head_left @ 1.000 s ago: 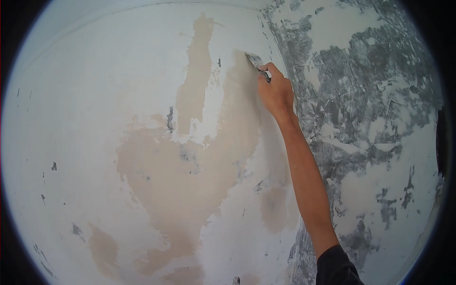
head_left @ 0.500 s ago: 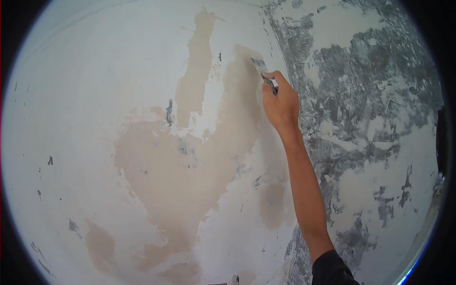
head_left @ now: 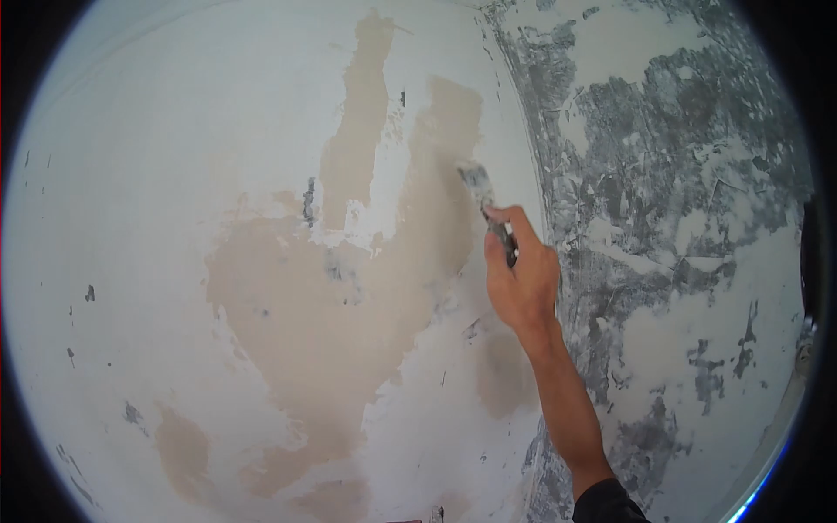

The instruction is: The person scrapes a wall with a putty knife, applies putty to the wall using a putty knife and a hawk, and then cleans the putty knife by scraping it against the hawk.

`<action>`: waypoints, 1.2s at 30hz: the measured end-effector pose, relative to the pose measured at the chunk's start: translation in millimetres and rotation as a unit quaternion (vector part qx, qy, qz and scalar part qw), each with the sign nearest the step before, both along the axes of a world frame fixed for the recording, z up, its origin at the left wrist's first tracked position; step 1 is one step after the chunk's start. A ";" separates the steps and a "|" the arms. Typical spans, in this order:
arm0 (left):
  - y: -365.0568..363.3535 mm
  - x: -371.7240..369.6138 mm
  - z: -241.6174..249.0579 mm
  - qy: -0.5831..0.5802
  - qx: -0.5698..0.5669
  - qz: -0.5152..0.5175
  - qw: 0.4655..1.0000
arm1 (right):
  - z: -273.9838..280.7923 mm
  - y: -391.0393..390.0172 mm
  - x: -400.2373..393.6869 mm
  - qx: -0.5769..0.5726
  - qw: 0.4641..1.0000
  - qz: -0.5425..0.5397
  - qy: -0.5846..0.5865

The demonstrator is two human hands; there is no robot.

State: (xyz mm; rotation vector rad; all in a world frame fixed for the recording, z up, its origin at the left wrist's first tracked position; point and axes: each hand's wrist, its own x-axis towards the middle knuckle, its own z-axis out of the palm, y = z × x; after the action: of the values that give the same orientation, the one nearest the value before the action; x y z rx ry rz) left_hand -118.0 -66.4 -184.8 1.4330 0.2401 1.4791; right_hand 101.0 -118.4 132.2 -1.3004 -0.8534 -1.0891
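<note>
My right hand [head_left: 525, 277] is closed around the dark handle of a putty knife [head_left: 477, 185]. The smeared metal blade points up and to the left, at or very near the wall; exact contact is hard to tell. It lies at the right edge of a long beige patch of filler [head_left: 446, 131] on the white wall [head_left: 131, 200]. This strip runs down into a broad beige area [head_left: 323, 322] in the middle. My left hand is out of view. At the bottom edge, the tip of a small object [head_left: 437, 514] shows, too cut off to name.
To the right, past a corner line, a second wall surface [head_left: 689, 131] is mottled grey and white. Another beige strip [head_left: 362, 113] stands left of the knife. Smaller beige patches [head_left: 183, 453] and dark chips mark the white wall. A dark object [head_left: 811, 261] sits at the far right edge.
My right hand and the putty knife have moved down along the wall. The top of the beige strip, where the blade was, is now uncovered.
</note>
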 end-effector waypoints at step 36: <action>8.4 2.1 -1.1 -0.022 0.010 -0.002 1.000 | 2.1 4.4 -9.1 -0.020 0.999 0.027 0.020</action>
State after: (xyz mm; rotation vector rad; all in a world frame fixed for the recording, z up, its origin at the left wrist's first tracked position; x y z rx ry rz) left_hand -115.9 -57.9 -186.0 1.4141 0.1955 1.5130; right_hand 91.9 -114.0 134.3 -1.3203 -0.8805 -1.0047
